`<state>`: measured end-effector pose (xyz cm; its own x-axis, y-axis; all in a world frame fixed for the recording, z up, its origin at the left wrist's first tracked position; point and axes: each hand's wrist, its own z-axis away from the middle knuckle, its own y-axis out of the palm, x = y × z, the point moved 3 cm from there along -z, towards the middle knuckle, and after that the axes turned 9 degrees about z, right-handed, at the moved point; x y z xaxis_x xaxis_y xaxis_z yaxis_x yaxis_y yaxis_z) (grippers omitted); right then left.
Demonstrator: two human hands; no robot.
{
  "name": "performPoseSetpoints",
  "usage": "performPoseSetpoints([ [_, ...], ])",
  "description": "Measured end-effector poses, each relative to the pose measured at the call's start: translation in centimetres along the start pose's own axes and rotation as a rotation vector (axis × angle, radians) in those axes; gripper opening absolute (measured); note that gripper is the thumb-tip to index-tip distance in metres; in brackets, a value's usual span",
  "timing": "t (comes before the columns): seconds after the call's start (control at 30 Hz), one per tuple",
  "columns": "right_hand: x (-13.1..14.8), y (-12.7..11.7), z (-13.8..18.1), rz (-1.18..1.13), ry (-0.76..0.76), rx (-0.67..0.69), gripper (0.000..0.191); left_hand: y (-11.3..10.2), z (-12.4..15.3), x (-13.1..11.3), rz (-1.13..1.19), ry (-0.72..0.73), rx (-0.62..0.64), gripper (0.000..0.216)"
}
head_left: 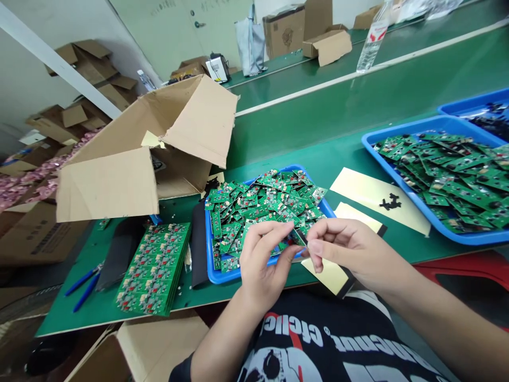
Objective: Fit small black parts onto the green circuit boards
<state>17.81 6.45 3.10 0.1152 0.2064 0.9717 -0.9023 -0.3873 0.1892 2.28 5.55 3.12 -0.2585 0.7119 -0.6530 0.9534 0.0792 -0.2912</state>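
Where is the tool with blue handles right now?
In the head view, the blue-handled tool lies at lower left on the green table, beside the dark bundle, left of the stacked circuit boards.

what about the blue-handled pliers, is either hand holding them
No, the blue-handled pliers lie on the flat green table, well apart from the left hand and right hand.

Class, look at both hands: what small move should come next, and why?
Perhaps the right hand should press along the small dark-edged piece, because the left hand pinches it and the right fingertips sit at its other end.
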Motion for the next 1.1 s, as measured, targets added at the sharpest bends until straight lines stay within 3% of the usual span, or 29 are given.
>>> performPoseSetpoints([
  [0.27, -0.1, 0.1, 0.1, 0.042, -0.003, 0.042, 0.024, 0.3, 0.5, 0.3, 0.075, -0.063, -0.032, 0.036],
  [0.53, 1.4, -0.1, 0.0, 0.476, -0.203, -0.165, 0.012, 1.2, 1.4, 0.3, 0.431, -0.306, -0.039, 0.036],
  [0.77, 1.9, 0.3, 0.2, 0.867, -0.384, -0.237, 0.014, 1.3, 1.3, 0.2, 0.337, -0.396, -0.041, 0.023],
  [1.1, 1.7, 0.5, 0.5, 0.974, -0.363, -0.225, 0.018, 1.1, 1.0, 0.5, 0.251, -0.345, -0.045, 0.015],
])
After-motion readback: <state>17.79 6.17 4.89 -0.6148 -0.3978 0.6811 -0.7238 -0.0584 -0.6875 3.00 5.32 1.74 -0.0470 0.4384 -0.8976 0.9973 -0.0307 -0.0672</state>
